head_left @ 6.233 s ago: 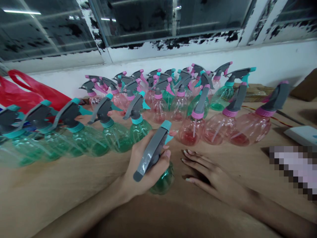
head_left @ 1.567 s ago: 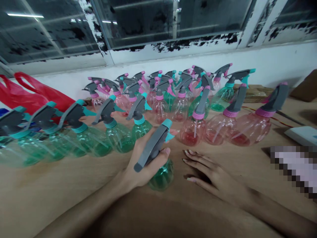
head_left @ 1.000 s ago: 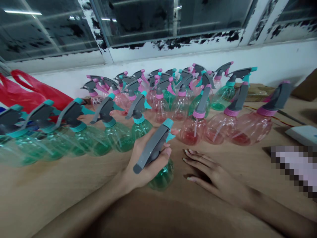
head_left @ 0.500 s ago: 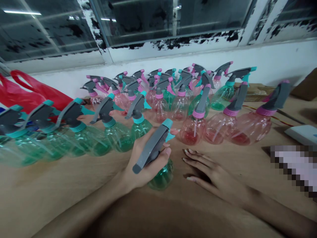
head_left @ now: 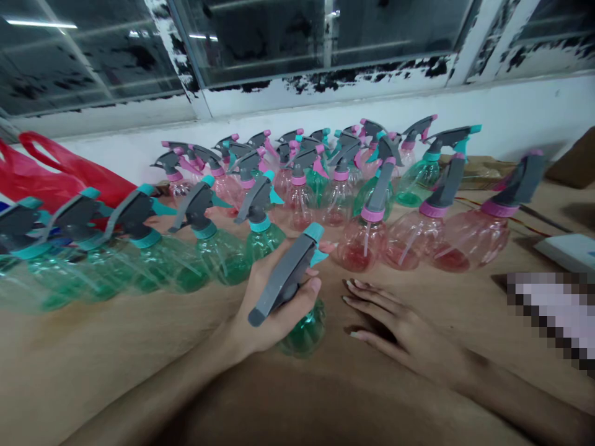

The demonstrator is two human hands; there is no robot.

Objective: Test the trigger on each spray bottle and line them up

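My left hand (head_left: 274,303) is wrapped round the neck of a green spray bottle (head_left: 304,331) standing on the wooden table (head_left: 176,353). Its grey trigger head with a turquoise nozzle tilts up and away from me; the collar is hidden by my fingers. My right hand (head_left: 395,322) rests on the table to the right of the bottle, fingers stretched out and apart, holding nothing. Beyond my left hand stands a row of green spray bottles (head_left: 223,257) with turquoise collars. Past my right hand are pink spray bottles (head_left: 362,241) with pink collars.
More pink and green spray bottles (head_left: 300,204) crowd together towards the white wall (head_left: 502,108). A red plastic bag (head_left: 83,173) lies at the back left. On the right are a white box (head_left: 567,251), thin wires and a brown carton (head_left: 574,161). Windows rise behind.
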